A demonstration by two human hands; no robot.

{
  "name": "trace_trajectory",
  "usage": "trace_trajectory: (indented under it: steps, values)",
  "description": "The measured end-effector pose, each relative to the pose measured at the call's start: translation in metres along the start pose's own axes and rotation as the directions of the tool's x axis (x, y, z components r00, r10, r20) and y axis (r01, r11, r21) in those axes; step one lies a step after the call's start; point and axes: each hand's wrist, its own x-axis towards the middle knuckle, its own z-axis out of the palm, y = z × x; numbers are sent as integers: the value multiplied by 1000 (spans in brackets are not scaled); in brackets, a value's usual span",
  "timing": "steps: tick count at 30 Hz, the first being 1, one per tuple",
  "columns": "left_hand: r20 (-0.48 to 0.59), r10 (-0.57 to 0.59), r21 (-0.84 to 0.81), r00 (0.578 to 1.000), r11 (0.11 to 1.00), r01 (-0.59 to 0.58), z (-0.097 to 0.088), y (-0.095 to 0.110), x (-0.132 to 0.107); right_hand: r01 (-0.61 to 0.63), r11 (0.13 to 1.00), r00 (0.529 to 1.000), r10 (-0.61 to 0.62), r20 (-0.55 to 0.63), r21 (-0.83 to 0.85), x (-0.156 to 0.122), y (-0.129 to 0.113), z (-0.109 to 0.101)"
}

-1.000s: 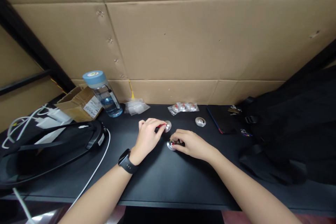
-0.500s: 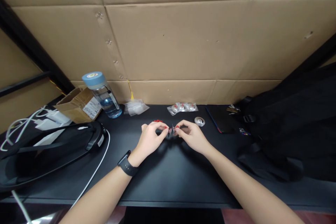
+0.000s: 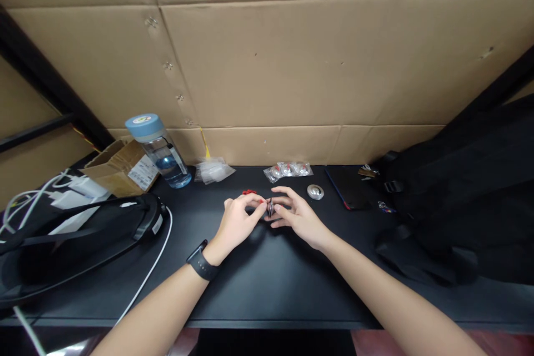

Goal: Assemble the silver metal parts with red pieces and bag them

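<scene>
My left hand (image 3: 242, 219) pinches, between thumb and fingertips, the red bit on one side of a small round metal disc (image 3: 271, 207). The disc stands nearly edge-on, and a second one seems to lie against it. My right hand (image 3: 301, 217) holds it from the other side, the thumb at a red bit and the other fingers spread around the rim. Both hands are just above the black table. A red item (image 3: 249, 192) lies behind my left fingers, partly hidden. Beyond my right hand rests a loose silver disc (image 3: 315, 192).
Several wrapped silver discs (image 3: 287, 171) and clear plastic bags (image 3: 213, 169) lie by the cardboard wall (image 3: 267, 67). On the left are a water bottle (image 3: 161, 153), an open carton (image 3: 120, 167) and a black case (image 3: 83, 239). A dark tablet-like slab (image 3: 347, 188) and black backpack (image 3: 467, 194) are right.
The discs have come together between my hands. My right fingers have opened out from a pinch and now spread around the rim. My left hand keeps its pinch.
</scene>
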Motion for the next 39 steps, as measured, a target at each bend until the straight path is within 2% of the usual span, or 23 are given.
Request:
trace_trajectory:
  steps: [7, 12, 14, 16, 17, 20, 22, 25, 32, 36, 39]
  values:
    - [30, -6, -109, 1000, 994, 9, 1, -12, 4, -16, 1000, 1000, 16, 4, 17, 1, -1, 2]
    - [36, 33, -134, 999, 991, -27, -1, -11, 7, 55, 998, 998, -55, 13, -44, 2, 5, -1]
    - [35, 83, -34, 996, 996, -82, -7, -11, 10, 77, 994, 997, -77, -4, -78, 3, 4, -3]
    - [0, 110, 154, 994, 982, -109, -18, -18, 17, 86, 990, 995, -90, -31, -112, 3, 2, -4]
    - [-40, 103, 263, 994, 961, -89, -25, -24, 21, 85, 988, 995, -92, -43, -126, 3, 0, -5]
    - [-179, 28, 533, 983, 843, 73, -44, -50, 32, 77, 984, 995, -87, -58, -158, 3, -4, -8]
    - [-196, -13, 599, 981, 790, 130, -53, -66, 37, 72, 982, 995, -82, -53, -172, 3, -5, -8]
    - [-234, -81, 603, 969, 770, 210, -57, -78, 40, 73, 981, 996, -82, -42, -182, 3, -4, -8]
    - [-269, -51, 613, 962, 761, 212, -58, -73, 41, 158, 982, 980, -169, -107, -107, 2, -17, -11]
    - [-270, -44, 608, 962, 767, 206, -59, -71, 40, 185, 974, 969, -203, -139, -133, 2, -26, -17]
    - [-324, 14, 599, 946, 777, 193, -61, -58, 37, 195, 969, 962, -219, -164, -151, 3, -30, -20]
